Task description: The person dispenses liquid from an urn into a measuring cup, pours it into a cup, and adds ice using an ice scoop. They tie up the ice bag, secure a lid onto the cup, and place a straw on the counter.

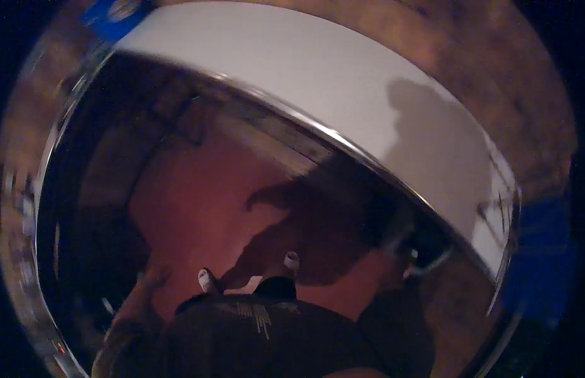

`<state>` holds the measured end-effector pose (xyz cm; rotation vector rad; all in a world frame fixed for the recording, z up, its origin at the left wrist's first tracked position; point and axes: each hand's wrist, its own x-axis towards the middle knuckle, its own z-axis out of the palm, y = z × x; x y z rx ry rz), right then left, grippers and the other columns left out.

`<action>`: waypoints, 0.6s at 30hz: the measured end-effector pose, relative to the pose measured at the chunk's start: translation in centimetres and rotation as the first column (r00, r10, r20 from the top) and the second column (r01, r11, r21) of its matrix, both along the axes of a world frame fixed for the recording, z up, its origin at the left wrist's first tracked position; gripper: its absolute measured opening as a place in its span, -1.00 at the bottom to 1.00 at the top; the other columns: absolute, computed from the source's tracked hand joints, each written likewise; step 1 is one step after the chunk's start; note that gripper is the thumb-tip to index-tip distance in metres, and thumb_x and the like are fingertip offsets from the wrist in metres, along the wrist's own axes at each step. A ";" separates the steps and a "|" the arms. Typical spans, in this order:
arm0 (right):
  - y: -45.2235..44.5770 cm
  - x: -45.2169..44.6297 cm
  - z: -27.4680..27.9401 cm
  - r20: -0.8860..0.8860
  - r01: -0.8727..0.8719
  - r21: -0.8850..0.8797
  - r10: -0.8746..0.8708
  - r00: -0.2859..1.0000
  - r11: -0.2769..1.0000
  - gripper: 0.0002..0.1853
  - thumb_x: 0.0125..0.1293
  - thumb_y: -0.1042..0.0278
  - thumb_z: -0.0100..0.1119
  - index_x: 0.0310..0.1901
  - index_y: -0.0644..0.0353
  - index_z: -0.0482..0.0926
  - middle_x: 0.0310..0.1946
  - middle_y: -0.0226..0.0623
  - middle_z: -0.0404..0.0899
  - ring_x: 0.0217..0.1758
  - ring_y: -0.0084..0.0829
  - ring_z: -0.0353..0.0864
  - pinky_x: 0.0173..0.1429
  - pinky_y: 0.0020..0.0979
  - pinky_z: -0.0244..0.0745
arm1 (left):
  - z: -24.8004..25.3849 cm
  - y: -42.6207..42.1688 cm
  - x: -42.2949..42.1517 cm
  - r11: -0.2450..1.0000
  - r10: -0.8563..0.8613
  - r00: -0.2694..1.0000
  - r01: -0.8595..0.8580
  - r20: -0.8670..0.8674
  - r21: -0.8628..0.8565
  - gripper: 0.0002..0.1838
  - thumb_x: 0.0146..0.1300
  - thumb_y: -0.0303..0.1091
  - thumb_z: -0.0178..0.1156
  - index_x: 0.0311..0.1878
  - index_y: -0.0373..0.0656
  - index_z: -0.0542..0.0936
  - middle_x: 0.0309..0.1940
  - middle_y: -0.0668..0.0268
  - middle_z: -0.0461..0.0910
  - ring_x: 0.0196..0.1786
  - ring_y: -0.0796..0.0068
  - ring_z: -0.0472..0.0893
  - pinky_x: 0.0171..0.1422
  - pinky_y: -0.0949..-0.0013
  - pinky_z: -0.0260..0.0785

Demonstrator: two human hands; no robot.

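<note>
My left hand point(155, 278) hangs low beside my body, over the red floor point(192, 189). It is dim and blurred, but the fingers look loosely apart with nothing in them. On the other side, my right hand point(407, 269) is at the end of a dark sleeve, close to a pale, shiny curved object point(431, 264). Blur and shadow hide its fingers, and I cannot make out whether it touches that object. Ahead of me stands a white table point(286, 53) with a shiny metal edge, its top crossed by a person-shaped shadow.
Below my dark shirt point(255, 340) my feet in light footwear point(206, 279) rest on the red floor. A wooden strip point(286, 148) runs beneath the table edge. Blue things point(119, 19) sit at the far left corner, and another blue surface point(544, 252) lies at the right.
</note>
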<state>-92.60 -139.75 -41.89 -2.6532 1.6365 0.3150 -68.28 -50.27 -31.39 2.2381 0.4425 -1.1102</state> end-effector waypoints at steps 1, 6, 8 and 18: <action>0.4 1.9 0.4 0.009 -0.067 -0.016 0.067 0.998 0.998 -0.68 0.20 0.15 0.05 -0.13 0.17 0.58 -0.24 -0.06 0.61 -0.13 -0.04 0.58 0.08 -0.13 0.37 | -0.7 0.2 -0.3 0.993 0.079 0.994 -0.072 0.077 -0.092 -0.52 0.32 -0.03 0.01 0.18 -0.14 0.41 -0.01 0.33 0.50 -0.04 0.43 0.50 0.04 0.27 0.42; 7.5 15.0 2.3 0.026 -0.595 0.080 0.595 0.803 0.800 -0.68 0.19 0.13 0.05 -0.14 0.16 0.58 -0.26 -0.04 0.61 -0.14 -0.02 0.58 0.04 -0.12 0.40 | 10.8 -8.9 -5.7 0.960 0.162 0.986 -0.150 -0.032 0.237 -0.60 0.25 -0.01 -0.02 -0.12 -0.12 0.57 -0.35 0.12 0.59 -0.36 0.18 0.58 -0.22 0.12 0.39; 14.1 22.2 2.6 0.014 -0.791 0.191 0.804 0.594 0.581 -0.67 0.19 0.12 0.04 -0.15 0.16 0.59 -0.26 -0.03 0.61 -0.14 -0.01 0.58 0.02 -0.11 0.42 | 3.4 -1.3 -11.0 0.978 -0.099 0.954 0.040 0.282 0.206 -0.67 0.16 -0.13 0.02 -0.16 -0.12 0.58 -0.28 0.05 0.59 -0.27 0.05 0.58 -0.15 0.08 0.39; 68.9 36.3 5.9 0.062 -0.706 0.533 0.853 -0.518 -0.467 -0.66 0.18 0.07 0.04 -0.18 0.13 0.60 -0.29 0.02 0.61 -0.16 0.03 0.58 -0.06 -0.09 0.49 | 1.7 12.0 -42.4 0.587 0.776 0.617 -0.783 0.133 0.206 -0.63 0.13 -0.15 0.04 -0.10 -0.18 0.58 -0.14 0.01 0.59 -0.11 0.00 0.58 0.00 0.11 0.43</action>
